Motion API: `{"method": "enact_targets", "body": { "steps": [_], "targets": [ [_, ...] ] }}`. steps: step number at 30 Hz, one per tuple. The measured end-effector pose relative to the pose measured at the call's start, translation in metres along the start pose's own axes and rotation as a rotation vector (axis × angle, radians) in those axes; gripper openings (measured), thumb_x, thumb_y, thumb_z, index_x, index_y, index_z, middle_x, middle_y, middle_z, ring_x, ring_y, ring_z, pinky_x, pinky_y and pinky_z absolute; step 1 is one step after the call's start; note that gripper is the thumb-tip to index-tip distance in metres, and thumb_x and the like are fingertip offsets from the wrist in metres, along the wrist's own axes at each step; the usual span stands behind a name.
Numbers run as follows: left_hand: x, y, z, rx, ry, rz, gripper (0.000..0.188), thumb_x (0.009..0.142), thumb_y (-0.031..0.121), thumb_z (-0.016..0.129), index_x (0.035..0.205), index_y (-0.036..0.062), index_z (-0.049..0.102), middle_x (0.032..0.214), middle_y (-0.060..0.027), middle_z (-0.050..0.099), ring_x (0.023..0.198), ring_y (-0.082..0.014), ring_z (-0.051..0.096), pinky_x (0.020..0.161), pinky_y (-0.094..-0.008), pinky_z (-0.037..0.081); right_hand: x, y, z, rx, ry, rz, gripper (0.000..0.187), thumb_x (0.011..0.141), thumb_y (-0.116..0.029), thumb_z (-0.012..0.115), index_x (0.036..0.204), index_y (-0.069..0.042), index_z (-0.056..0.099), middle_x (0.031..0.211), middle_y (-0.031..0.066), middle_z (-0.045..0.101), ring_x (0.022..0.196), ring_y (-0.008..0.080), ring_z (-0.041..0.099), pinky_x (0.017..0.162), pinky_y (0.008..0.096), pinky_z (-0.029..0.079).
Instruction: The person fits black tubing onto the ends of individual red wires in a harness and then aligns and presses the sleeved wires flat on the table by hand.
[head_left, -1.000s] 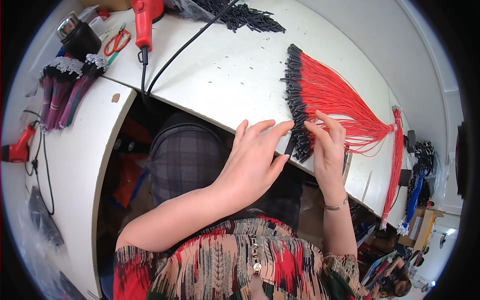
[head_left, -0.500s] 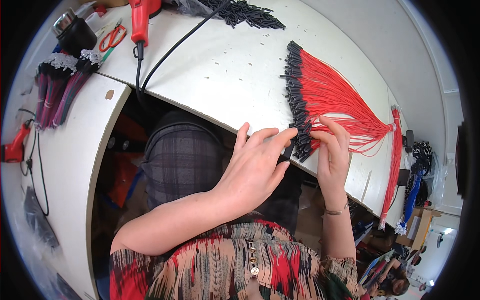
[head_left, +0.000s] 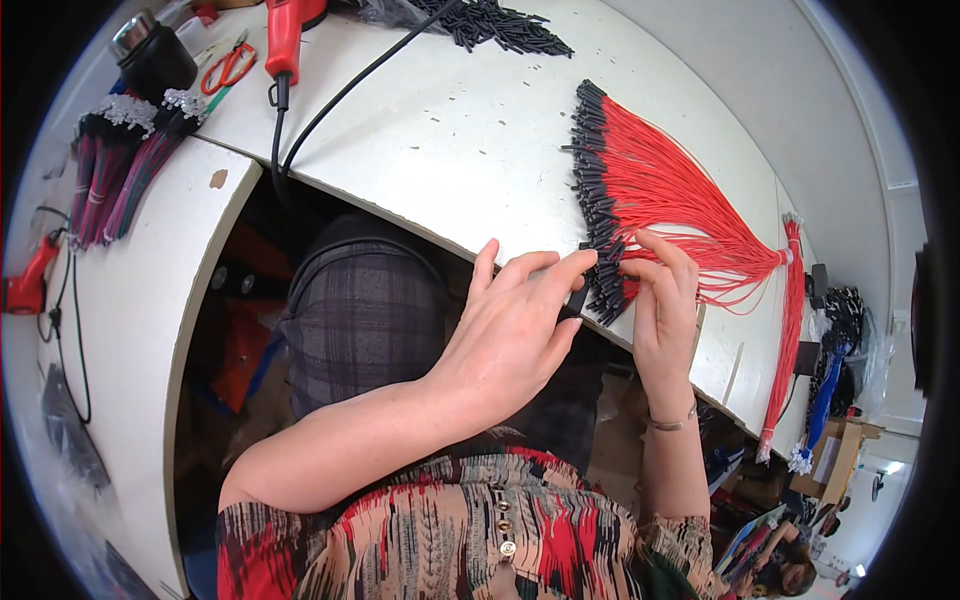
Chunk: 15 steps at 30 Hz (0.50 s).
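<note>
A fanned bundle of red wires (head_left: 690,190) lies on the white table, its ends capped with short black sleeves (head_left: 592,170) in a long row. At the near end of that row, my left hand (head_left: 510,325) reaches in with its index fingertip at the sleeves. Its fingers are apart, and a dark block-like thing (head_left: 577,298) shows partly between index finger and thumb. Opposite, my right hand (head_left: 665,305) bends its fingers in over the wire ends, closed; what the fingertips hold is too small to tell.
Loose black sleeves (head_left: 505,28) are heaped at the far edge. Far left are a red heat gun (head_left: 284,45) with a black cord, orange-handled scissors (head_left: 230,66), a black bottle (head_left: 155,58) and dark wire bundles (head_left: 125,165). Another red wire bundle (head_left: 783,350) hangs at right.
Both hands stay at the near end of the sleeve row, with only very slight finger movement. The view has shifted a little.
</note>
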<state>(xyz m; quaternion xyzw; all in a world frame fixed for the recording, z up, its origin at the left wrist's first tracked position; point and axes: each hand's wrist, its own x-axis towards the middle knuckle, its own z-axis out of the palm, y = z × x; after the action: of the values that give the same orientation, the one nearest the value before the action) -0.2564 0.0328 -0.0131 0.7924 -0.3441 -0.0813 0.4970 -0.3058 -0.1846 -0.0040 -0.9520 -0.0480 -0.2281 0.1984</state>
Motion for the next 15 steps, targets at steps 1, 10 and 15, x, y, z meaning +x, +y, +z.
{"method": "enact_targets", "body": {
  "steps": [1,10,15],
  "targets": [
    [-0.0001,0.0000,0.0003,0.002,0.001,-0.001,0.058,0.096,0.004,0.065,0.150,0.0110,0.045,0.128,-0.0084,0.066,0.133,-0.0283,0.055,0.124,-0.0638,0.016,0.0002,-0.0002,0.0000,0.000,0.000,0.000,0.024,0.088,0.012,0.056,0.103,0.000,0.069,0.134,0.0140,0.064,0.124,0.0345,0.055,0.105,0.0434,0.044],
    [0.0003,-0.0001,0.0007,0.009,0.007,0.002,0.059,0.096,0.004,0.065,0.151,0.0104,0.044,0.128,-0.0077,0.066,0.134,-0.0283,0.053,0.124,-0.0640,0.015,0.0022,-0.0022,0.0019,-0.001,-0.016,-0.003,0.028,0.087,0.012,0.056,0.108,-0.001,0.070,0.133,0.0133,0.064,0.123,0.0345,0.055,0.105,0.0432,0.044],
    [0.0004,0.0004,0.0005,0.011,0.007,0.005,0.059,0.095,0.004,0.065,0.150,0.0098,0.044,0.127,-0.0076,0.067,0.134,-0.0284,0.053,0.124,-0.0635,0.016,0.0024,-0.0023,0.0010,-0.002,-0.015,-0.005,0.024,0.087,0.013,0.056,0.103,0.000,0.069,0.133,0.0139,0.064,0.124,0.0348,0.055,0.105,0.0434,0.044]
  ]
}}
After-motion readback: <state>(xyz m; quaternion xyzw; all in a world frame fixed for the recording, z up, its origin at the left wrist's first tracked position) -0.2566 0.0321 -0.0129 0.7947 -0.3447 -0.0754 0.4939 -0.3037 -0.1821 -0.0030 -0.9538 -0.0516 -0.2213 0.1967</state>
